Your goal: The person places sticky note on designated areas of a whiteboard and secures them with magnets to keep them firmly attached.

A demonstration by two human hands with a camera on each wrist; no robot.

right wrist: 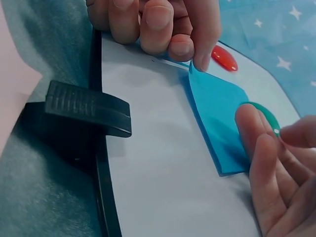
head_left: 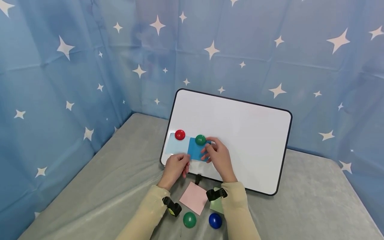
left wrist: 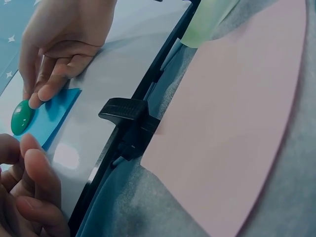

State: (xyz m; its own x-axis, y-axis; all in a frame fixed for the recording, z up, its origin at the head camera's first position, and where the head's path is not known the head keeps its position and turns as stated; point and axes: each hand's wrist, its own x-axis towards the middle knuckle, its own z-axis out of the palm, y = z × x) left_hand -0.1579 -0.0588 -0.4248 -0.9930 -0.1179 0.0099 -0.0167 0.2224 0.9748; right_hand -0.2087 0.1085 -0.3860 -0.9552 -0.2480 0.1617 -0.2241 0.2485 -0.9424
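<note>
A blue paper square (head_left: 195,150) lies against a tilted whiteboard (head_left: 249,140), beside a pale blue one (head_left: 177,144). My left hand (head_left: 177,164) pinches the blue paper's lower left corner, which lifts a little off the board in the right wrist view. A round green magnet (head_left: 200,140) sits on the upper part of the blue paper. My right hand (head_left: 221,156) holds this magnet's edge between thumb and finger, its other fingers bent over the paper (right wrist: 217,113). On the pale blue paper's top edge is a red magnet (head_left: 180,134).
A pink paper square (head_left: 194,198) lies on the grey cloth before the board, with a pale green one (head_left: 216,204) partly under the right wrist. Nearer are a second green magnet (head_left: 189,220) and a blue magnet (head_left: 215,220). A black clip (left wrist: 131,118) grips the board's lower edge.
</note>
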